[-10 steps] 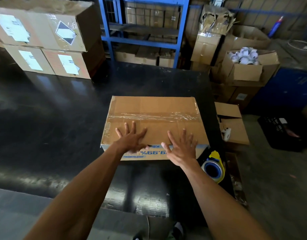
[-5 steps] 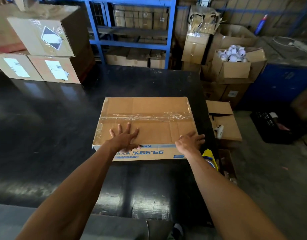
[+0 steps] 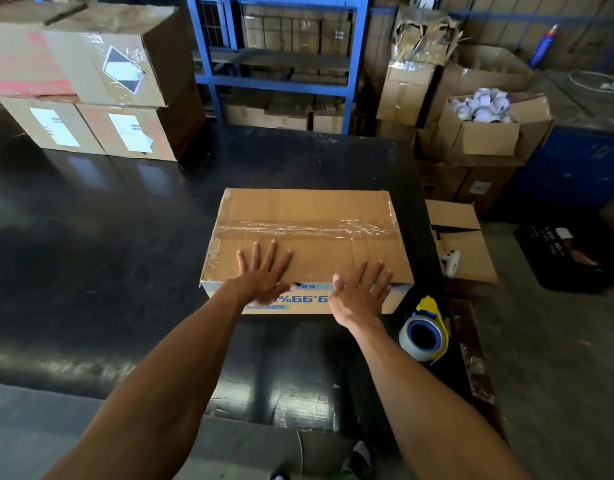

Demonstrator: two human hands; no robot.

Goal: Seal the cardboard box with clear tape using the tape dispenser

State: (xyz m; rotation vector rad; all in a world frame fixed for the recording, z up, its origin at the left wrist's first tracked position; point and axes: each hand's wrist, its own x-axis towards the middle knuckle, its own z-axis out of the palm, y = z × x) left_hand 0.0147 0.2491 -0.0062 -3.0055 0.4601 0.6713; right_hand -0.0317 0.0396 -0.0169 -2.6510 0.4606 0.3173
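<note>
Here the cardboard box (image 3: 309,244) lies flat on the black table (image 3: 108,237), wrinkled clear tape (image 3: 309,228) across its top seam; left hand (image 3: 262,277) and right hand (image 3: 362,294) press it, fingers spread, gripping nothing; tape dispenser (image 3: 425,332) just right.

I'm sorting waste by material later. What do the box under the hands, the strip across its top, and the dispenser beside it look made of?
Box: brown corrugated cardboard, matte, creased.
Strip: clear plastic tape, glossy, wrinkled.
Tape dispenser: apparently hard plastic, yellow and blue, holding a clear roll.
</note>
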